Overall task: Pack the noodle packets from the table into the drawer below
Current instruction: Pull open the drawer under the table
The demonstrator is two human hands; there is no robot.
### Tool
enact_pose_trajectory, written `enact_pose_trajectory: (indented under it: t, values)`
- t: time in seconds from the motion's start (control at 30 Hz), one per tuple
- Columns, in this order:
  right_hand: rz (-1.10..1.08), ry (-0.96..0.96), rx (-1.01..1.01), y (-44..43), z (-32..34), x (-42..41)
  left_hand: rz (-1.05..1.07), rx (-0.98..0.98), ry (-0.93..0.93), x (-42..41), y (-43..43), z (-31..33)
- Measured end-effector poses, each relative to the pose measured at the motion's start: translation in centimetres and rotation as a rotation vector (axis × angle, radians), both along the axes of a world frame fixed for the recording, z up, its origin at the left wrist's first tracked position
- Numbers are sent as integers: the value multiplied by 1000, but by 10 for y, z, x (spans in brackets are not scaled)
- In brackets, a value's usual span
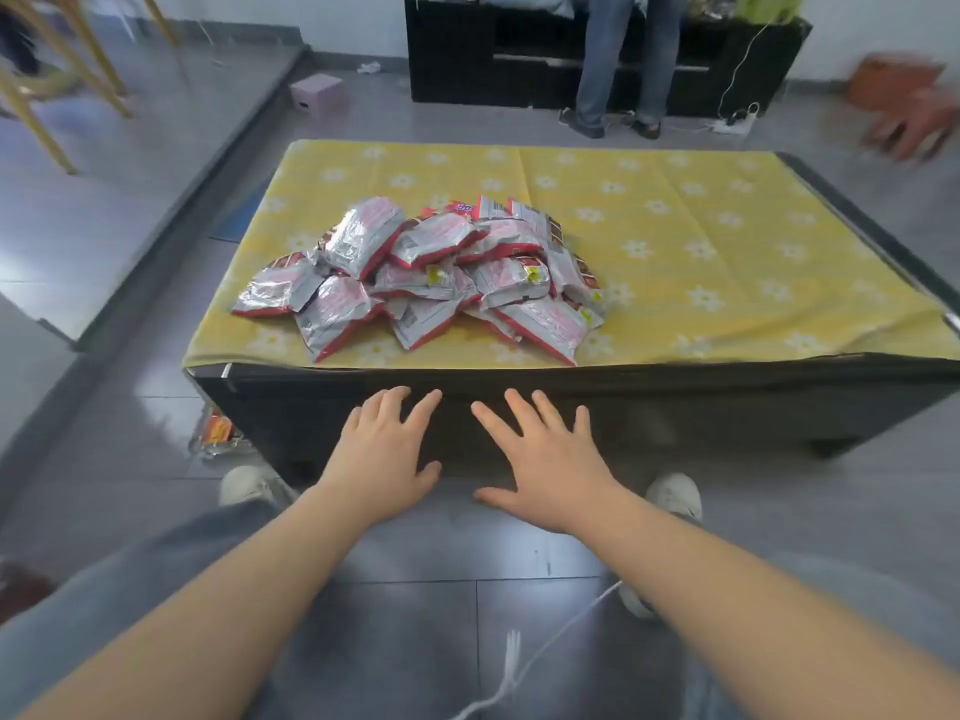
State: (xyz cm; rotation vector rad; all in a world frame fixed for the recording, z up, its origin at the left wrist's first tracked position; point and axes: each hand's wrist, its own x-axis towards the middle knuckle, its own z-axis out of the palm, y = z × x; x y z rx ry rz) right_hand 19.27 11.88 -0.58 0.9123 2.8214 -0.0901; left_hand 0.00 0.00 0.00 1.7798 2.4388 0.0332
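Grey floor tiles (130, 433) all round, and right in front of us sits a low black unit (291, 423) with a yellow flowery cloth (701, 226) spread over its tabletop (862, 223). So the noodle packets (431, 272) are all in one messy heap on that cloth, left of the middle and toward the near edge, silver and red wrappers piled over each other.

Our left hand (382, 454) and right hand (545, 459) are both out in front of the unit's dark front panel (701, 407), just below the heap, side by side with a small gap between them. Both are released, fingers straight and spread, grasping nothing. Honestly, we can't tell if the fingertips actually touch the panel or are just close to it, and the panel is too dark for us to pick out a drawer line.

One loose orange packet (218, 431) lies on the floor by the unit's near left corner. Our pale shoes (675, 496) poke out either side of the hands.

Way at the far side, someone in jeans (618, 59) stands at a black cabinet (467, 59), with a pink box (317, 96) on the floor to the left and a white power strip (732, 127) to the right.
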Motion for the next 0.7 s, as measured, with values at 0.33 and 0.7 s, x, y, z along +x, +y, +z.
enact_pose_trajectory:
  t: [0.33,0.7]
  values:
    - [-94,-137,-104,38,-56,-27,19,-192,13,-39,27,-55]
    - [-276,-167,-277,62,-71,-35,81,-181,23,-58,34,-72]
